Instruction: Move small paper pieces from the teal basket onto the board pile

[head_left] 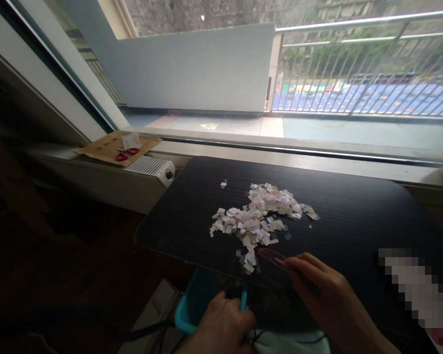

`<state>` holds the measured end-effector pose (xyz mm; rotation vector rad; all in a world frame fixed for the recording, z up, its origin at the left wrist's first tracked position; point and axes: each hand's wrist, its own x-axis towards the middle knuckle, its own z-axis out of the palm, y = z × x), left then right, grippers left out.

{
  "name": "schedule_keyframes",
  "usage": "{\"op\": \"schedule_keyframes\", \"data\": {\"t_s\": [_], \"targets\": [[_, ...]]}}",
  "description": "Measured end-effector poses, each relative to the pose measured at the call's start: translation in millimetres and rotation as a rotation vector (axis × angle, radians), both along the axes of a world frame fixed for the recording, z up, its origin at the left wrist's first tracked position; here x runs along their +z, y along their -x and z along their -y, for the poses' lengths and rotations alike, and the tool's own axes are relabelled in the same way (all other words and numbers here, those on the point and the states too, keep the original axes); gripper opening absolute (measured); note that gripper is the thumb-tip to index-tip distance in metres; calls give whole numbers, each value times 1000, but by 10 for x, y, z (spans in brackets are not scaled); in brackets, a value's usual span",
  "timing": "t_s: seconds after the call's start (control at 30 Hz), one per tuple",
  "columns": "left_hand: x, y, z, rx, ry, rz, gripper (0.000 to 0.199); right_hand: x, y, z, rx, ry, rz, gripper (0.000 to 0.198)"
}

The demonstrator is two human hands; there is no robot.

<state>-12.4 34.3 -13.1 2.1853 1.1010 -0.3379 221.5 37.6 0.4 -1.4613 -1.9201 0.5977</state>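
A heap of small cut paper scraps (256, 216) lies spread over the black tabletop (184, 211). In my right hand (319, 285) is a narrow, see-through pink plastic strip (272, 257) with a rounded tip, pinched between thumb and fingers. Its tip is beside the near tail of the scraps, low over or on the table; I cannot tell which. Below the table's front edge, my left hand (225, 319) has its fingers curled over the rim of a turquoise plastic bin (186, 307). The bin's inside is dark and partly hidden by the tabletop and the hand.
Red-handled scissors (127, 154) rest on a brown envelope (107, 147) on the left sill, near a white radiator (153, 167). A blurred-out object (417, 285) is on the right of the table. Dark cables (143, 332) run low, near the bin. Behind stands a window.
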Motion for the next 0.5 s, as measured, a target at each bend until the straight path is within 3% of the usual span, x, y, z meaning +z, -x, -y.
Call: {"op": "schedule_keyframes", "data": {"t_s": [0.37,0.5], "targets": [[21,-26,-20,-14,-2,12,17,3,24,93,46,42,12,17],[32,-14,10,3,-5,11,15,24,40,128,-1,-9,14,15]]}}
